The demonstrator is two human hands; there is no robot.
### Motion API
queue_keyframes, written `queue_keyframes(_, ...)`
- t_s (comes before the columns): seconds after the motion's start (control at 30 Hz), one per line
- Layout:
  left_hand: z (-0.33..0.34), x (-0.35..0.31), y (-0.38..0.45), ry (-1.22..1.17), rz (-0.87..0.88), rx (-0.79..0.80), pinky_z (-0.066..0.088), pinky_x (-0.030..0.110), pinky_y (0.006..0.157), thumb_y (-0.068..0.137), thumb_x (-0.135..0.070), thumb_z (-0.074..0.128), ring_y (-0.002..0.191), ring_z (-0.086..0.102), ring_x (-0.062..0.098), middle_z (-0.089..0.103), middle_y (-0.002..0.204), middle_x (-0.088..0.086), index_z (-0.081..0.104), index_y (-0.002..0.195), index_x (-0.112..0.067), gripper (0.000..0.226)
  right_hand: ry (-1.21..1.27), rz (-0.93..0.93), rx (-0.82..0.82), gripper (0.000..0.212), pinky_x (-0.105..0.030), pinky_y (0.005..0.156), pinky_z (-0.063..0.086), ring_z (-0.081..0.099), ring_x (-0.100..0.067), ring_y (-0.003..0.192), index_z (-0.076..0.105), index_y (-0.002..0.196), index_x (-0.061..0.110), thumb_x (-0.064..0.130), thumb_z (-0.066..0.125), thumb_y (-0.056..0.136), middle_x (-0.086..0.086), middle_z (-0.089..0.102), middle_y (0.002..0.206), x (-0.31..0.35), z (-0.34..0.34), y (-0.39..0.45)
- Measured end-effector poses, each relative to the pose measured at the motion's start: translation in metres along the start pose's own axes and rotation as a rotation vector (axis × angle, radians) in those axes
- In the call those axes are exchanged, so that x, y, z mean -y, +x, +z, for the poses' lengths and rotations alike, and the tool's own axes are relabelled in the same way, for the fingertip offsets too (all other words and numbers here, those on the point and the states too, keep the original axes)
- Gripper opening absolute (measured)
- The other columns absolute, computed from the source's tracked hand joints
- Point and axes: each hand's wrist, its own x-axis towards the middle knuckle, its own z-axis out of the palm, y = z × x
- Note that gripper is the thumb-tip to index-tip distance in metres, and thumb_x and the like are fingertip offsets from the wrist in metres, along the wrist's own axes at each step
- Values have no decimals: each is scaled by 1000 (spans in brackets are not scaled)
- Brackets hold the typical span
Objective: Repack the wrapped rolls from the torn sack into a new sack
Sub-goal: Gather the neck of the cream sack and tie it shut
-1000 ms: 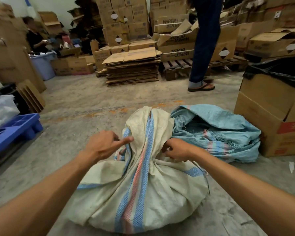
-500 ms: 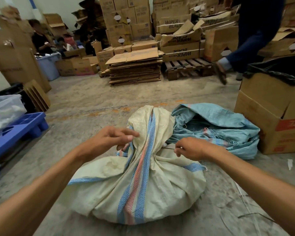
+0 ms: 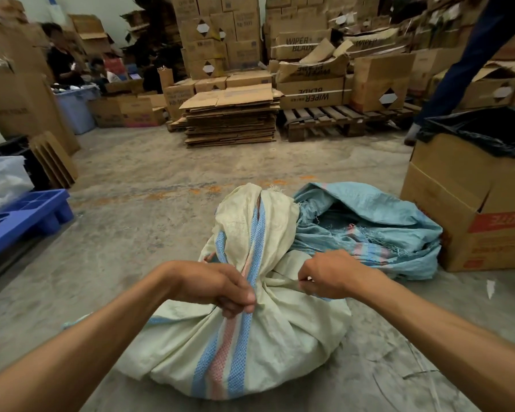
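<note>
Both hands have dropped closer to the gathered neck of the cream sack [image 3: 244, 331] since half a second ago: the left hand [image 3: 220, 288], then raised with fingers pinched in the air, now grips the bunched cloth at the blue-and-pink stripe, fingers curled tight round it. The right hand [image 3: 327, 275] pinches a fold or a thin tie on the right of the neck; which of the two I cannot tell.

That sack lies full and rounded on the concrete floor [image 3: 149, 221], near and centre, its loose mouth flopping away toward the far side. Touching it on the right lies the pale blue sack [image 3: 369, 230], slumped, frayed and gaping, apparently the torn one. No wrapped rolls show, so repacking looks done and closing is the step in hand.

Woven plastic cloth like this is soft, slick and creases easily; the bulging load likely makes it heavy. Hold is best taken at the twisted neck.

Further right stands a cardboard box with a black liner [image 3: 470, 179]; far left, a blue plastic pallet [image 3: 27, 221].
</note>
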Motion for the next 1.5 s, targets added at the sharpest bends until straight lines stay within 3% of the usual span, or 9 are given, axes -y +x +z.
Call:
queue_keyframes(0.1,-5,-7,2,-167,141,-93,33,23,65,97,-26,53,64,35,12,39,65,1,70,88,-14,23,74,-167,-55,33,-32,68,43,64,-17,86,68,93,27,51,46,97,8,70,87,6,0,-1)
queue_keyframes(0.3,-15,-4,15,-293,228,-466,25,29,61,102,-23,34,64,33,10,47,71,-3,70,113,-10,41,206,-263,-530,41,-32,51,35,43,-11,54,44,67,30,58,40,95,7,47,58,10,4,-1)
queue_keyframes(0.53,4,20,33,-151,241,-853,34,27,54,100,-4,45,65,39,21,75,87,2,43,105,-15,12,674,-209,-764,26,-26,56,46,57,-8,62,63,69,19,33,62,90,9,61,71,27,30,2)
queue_keyframes(0.63,10,29,43,-153,239,-924,36,34,64,101,-11,49,63,43,20,77,93,-2,46,101,-16,5,942,-132,-700,21,-19,54,41,55,-4,54,68,65,15,22,69,85,6,64,61,43,33,0)
queue_keyframes(0.8,18,32,50,-145,209,-1005,53,33,86,93,-15,63,83,71,6,77,87,-3,63,94,-12,3,1292,-79,-568,15,-37,51,44,57,-29,53,74,67,17,22,70,81,-9,74,73,59,29,3)
queue_keyframes(0.9,21,31,52,-156,184,-1088,55,26,82,83,-18,76,81,72,7,77,79,-4,74,87,-18,5,1391,-93,-520,24,-15,53,40,59,-1,56,72,62,15,5,67,83,-11,76,80,63,23,3)
queue_keyframes(1.13,27,33,58,-240,180,-1060,58,30,81,80,-11,74,81,74,13,77,80,1,77,87,-16,9,1597,-124,-461,10,-30,51,48,56,-28,59,73,75,7,11,76,84,-23,69,71,56,16,11)
queue_keyframes(1.33,24,38,56,-379,182,-1040,49,15,65,79,-20,80,76,72,8,77,80,2,77,89,-15,12,1331,-84,-583,25,-17,65,48,68,-8,69,68,114,16,12,70,90,1,77,83,52,18,14)
queue_keyframes(1.5,24,37,56,-325,204,-1049,49,13,71,81,-17,78,80,71,3,77,84,-4,78,93,-17,12,817,-60,-919,7,-22,83,52,62,-8,103,67,93,16,16,71,88,11,59,95,52,25,19)
